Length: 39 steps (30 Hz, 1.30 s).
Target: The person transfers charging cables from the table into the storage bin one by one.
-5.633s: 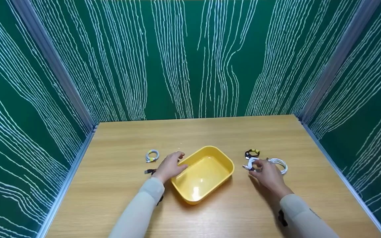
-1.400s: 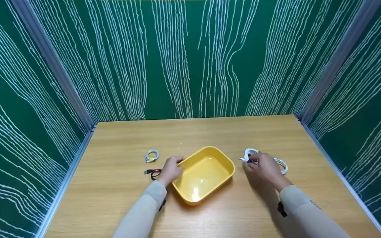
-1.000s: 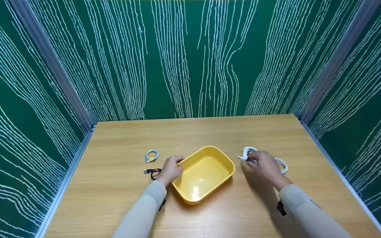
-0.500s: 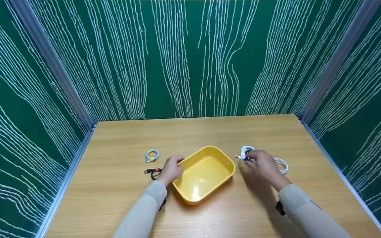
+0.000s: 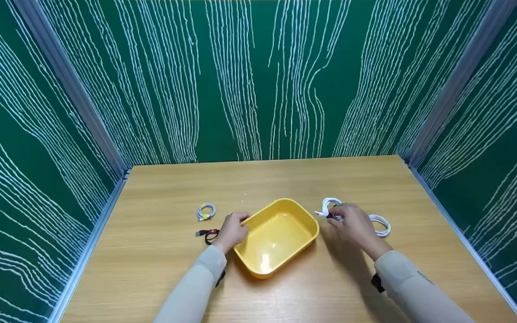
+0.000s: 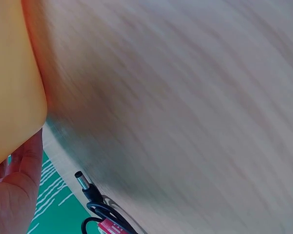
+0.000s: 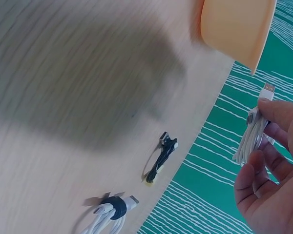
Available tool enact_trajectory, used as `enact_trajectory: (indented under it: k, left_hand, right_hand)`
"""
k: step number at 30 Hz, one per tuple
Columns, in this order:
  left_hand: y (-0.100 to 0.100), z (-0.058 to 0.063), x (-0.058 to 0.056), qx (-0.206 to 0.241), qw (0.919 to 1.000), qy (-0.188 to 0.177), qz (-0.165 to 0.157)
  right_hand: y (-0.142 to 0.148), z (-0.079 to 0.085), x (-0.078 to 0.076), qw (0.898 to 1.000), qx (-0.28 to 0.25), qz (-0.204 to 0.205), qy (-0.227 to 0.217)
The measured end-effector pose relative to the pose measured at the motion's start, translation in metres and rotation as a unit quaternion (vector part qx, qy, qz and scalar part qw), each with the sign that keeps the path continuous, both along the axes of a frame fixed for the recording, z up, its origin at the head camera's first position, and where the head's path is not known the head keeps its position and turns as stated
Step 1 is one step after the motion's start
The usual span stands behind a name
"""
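My left hand (image 5: 233, 231) grips the left rim of a yellow plastic bin (image 5: 281, 235), thumb inside and fingers outside; the left wrist view shows the fingers (image 6: 27, 158) behind its wall. Just right of the bin, my right hand (image 5: 352, 224) pinches a coiled white USB cable (image 7: 254, 131) between thumb and fingers. The cable is raised off the table, its USB plug (image 7: 268, 88) pointing towards the bin. A black cable with a red label (image 6: 110, 214) lies beside my left hand, partly covered by it in the head view.
A pale grey coiled cable with yellow ties (image 5: 206, 211) lies left of the bin. On the right lie another white coiled cable (image 5: 382, 226) with a black strap and a small black cable (image 7: 160, 158). Green walls with white lines surround the wooden table (image 5: 173, 278).
My left hand has closed on the bin's rim. My right hand has lifted the white cable and carried it left, closer to the bin, away from the other white coil.
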State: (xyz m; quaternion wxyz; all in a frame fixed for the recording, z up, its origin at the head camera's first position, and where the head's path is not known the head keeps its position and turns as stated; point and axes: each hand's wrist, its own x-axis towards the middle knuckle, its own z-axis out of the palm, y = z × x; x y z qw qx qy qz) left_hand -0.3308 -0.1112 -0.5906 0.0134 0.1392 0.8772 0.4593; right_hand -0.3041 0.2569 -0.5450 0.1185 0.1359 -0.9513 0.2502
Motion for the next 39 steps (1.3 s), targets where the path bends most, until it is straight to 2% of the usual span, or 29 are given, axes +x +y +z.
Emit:
enact_trajectory:
  k: [4,17,27,39]
  left_hand:
    - [0.0,0.0,-0.001,-0.005,1.0,0.005,0.002]
    - [0.001,-0.001,-0.001,0.001,1.0,-0.004,0.003]
    - [0.0,-0.003,-0.001,0.003,0.9998,0.02,0.0]
    - [0.001,-0.003,-0.001,0.01,0.9998,0.017,0.002]
  right_hand:
    - [-0.002,0.0,0.001,1.0,-0.006,-0.001,0.005]
    - [-0.009,0.004,0.003,1.0,-0.003,0.006,-0.019]
    - [-0.014,0.002,0.005,1.0,-0.007,0.012,0.003]
    - [-0.019,0.006,0.01,1.0,-0.005,0.012,0.0]
